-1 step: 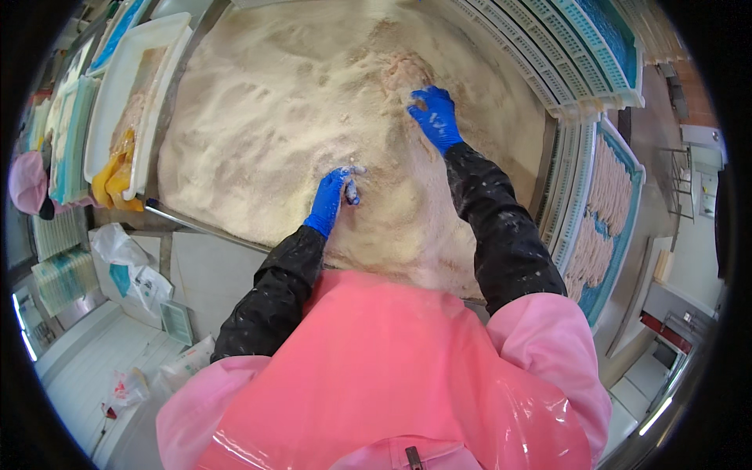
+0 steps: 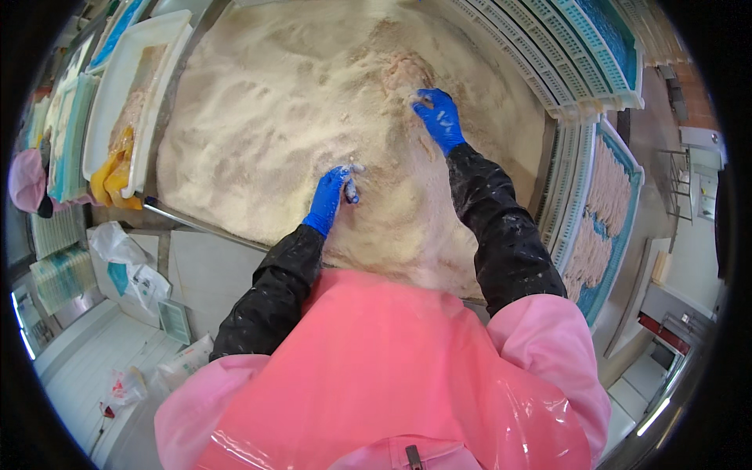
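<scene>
A wide metal-edged table holds a thick bed of pale crumb or flour-like coating (image 2: 258, 133). My left hand (image 2: 330, 200), in a blue glove, is low over the middle of the bed with its fingers curled. Something whitish shows at its fingertips, too small to name. Farther right and farther away, my right hand (image 2: 440, 119), also blue-gloved and dusted white, is bent with its fingers drawn in; what it holds, if anything, is hidden. Just beyond it lies a heap of pinkish, raw-looking pieces (image 2: 406, 72), partly covered in crumbs.
Stacked blue-and-white slotted trays (image 2: 540, 55) stand along the right. A blue tray (image 2: 623, 235) there carries rows of pale coated strips. At the left, a white tub (image 2: 167, 66) holds wet pinkish pieces near another person's yellow glove (image 2: 113, 176). Plastic bags (image 2: 129, 254) hang at lower left.
My right hand has shifted slightly to the right and toward me. At the left, the other person's yellow glove has moved a little. My left hand is almost unchanged.
</scene>
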Motion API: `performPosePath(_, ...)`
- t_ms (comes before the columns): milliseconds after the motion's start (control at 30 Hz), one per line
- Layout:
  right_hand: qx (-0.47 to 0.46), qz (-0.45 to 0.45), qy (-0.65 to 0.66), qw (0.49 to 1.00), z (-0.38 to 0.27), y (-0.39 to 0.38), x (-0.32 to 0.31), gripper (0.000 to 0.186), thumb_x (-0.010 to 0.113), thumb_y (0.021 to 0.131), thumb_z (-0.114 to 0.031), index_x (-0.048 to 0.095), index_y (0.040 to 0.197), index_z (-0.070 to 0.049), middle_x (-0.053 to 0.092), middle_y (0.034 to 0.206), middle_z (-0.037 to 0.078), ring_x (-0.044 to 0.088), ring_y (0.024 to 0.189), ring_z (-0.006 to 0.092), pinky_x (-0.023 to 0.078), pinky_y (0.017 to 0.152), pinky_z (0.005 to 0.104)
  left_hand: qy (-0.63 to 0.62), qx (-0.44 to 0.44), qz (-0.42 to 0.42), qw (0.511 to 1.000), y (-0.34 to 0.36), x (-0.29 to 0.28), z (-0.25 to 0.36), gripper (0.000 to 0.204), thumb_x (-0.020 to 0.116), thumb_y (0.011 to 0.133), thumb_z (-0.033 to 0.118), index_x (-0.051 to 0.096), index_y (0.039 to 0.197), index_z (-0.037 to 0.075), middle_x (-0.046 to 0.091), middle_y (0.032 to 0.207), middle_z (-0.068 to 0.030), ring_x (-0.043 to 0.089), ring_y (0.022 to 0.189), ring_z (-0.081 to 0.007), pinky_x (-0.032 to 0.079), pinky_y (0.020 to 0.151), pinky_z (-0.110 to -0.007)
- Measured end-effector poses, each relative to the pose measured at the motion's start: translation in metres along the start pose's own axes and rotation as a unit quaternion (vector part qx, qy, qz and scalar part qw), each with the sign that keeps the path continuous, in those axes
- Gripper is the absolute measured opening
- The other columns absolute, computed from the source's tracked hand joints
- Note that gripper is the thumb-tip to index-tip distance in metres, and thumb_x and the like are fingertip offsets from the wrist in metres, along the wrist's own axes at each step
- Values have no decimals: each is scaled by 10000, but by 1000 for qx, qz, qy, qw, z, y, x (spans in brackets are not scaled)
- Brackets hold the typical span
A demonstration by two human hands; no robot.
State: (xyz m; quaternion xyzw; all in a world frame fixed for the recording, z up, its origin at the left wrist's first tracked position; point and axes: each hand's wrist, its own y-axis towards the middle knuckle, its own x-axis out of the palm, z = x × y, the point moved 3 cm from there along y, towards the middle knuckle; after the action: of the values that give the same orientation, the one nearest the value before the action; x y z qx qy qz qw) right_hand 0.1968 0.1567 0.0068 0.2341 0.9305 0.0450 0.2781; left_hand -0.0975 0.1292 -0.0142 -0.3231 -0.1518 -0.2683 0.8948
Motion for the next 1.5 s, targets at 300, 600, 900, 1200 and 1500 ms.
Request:
performPosePath(300, 90, 73, 128, 985, -30, 4, -17, 216, 669, 822, -52, 660, 1035, -21, 668, 986, 39, 602, 886, 104, 467, 817, 242, -27, 43, 7, 999, 0, -2, -2, 285, 460, 957, 201, 587, 1156, 42, 574, 684, -6, 527, 559, -94, 398, 505, -213)
performPosePath(600, -141, 79, -48, 986, -112, -26, -37, 165, 675, 803, -28, 643, 965, -33, 638, 942, 70, 612, 872, 179, 464, 787, 267, 172, 304, 158, 924, -2, 4, 29, 333, 517, 898, 49, 555, 1229, 59, 591, 1181, -118, 605, 981, -207, 484, 844, -286)
performPosePath(900, -15, -95, -133, 986, -75, -171, -27, 298, 526, 829, -25, 621, 1107, -75, 635, 1068, 130, 622, 948, 278, 494, 812, 335, 438, 375, 109, 810, -2, 18, 32, 464, 488, 768, -77, 607, 1174, 114, 563, 1218, -109, 497, 1150, -308, 364, 995, -405)
performPosePath(1200, -42, 79, -341, 936, -8, -106, -12, 256, 657, 788, -176, 654, 1027, -85, 623, 1030, 127, 586, 957, 288, 460, 814, 372, 407, 446, 237, 761, -12, -18, 43, 277, 549, 841, 41, 613, 1101, 111, 608, 1101, -62, 525, 1053, -260, 374, 916, -401)
performPosePath(1500, 223, 20, 279, 934, -25, -129, -25, 202, 651, 850, -72, 629, 1033, 12, 654, 1019, 47, 578, 932, 103, 460, 841, 257, 725, 328, 54, 603, -8, -14, 37, 349, 615, 791, 149, 613, 1137, 190, 615, 1011, -75, 566, 975, -287, 415, 864, -397)
